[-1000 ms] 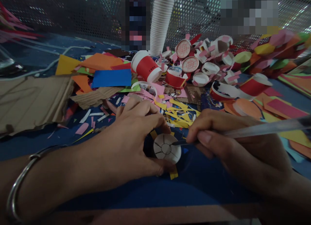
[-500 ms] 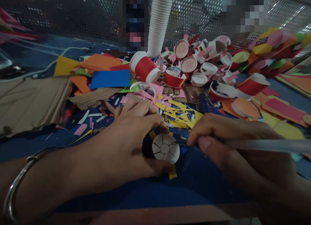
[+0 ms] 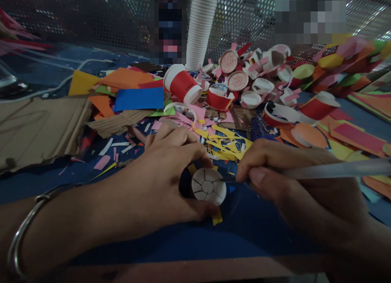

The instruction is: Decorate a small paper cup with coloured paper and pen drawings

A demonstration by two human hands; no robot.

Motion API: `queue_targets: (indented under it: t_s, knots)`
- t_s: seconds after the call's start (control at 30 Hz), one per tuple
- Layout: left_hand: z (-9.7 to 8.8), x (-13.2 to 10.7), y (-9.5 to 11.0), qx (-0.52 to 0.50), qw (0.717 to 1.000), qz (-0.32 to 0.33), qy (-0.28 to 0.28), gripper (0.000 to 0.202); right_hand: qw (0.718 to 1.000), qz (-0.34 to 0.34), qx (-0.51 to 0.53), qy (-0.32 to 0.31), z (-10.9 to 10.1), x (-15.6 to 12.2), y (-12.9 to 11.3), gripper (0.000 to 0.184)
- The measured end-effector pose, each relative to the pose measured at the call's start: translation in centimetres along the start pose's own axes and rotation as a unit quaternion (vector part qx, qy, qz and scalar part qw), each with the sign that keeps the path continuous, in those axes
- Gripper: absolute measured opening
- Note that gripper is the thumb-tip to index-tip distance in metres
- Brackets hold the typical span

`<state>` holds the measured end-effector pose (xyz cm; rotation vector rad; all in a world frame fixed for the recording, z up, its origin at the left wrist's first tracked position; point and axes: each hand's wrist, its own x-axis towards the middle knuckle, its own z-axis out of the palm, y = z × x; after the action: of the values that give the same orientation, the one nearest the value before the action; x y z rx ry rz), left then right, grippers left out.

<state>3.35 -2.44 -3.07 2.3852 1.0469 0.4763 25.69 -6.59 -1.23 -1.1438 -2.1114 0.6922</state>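
Beneath both grips spreads one table (image 3: 259,240). Two hands work opposed, left hand (image 3: 168,175) and right hand (image 3: 290,193): the right grasps one pen (image 3: 336,169), seemingly angled so its tip reaches one disc (image 3: 207,188) between the grips; the left pinches that disc's rim, likely steadying it. Three yellow tabs (image 3: 217,218) show around it.

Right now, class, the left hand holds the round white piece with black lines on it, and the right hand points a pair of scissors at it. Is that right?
Not quite: the right hand points a pen, not scissors, as the head view shows. The left hand does hold the round white piece with black lines.
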Motion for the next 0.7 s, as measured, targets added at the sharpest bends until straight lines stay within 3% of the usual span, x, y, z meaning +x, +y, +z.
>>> queue_targets:
  t_s: [0.27, 0.7]
  knots:
    - [-0.12, -0.05, 0.19, -0.016, 1.0, 0.004, 0.003, 0.035, 1.0, -0.023, 0.014, -0.004, 0.12, 0.05, 0.07, 0.027]
    - [-0.24, -0.15, 0.29, -0.028, 1.0, -0.012, -0.007, 0.035, 1.0, -0.001, -0.029, 0.008, 0.18, -0.09, 0.17, 0.026]
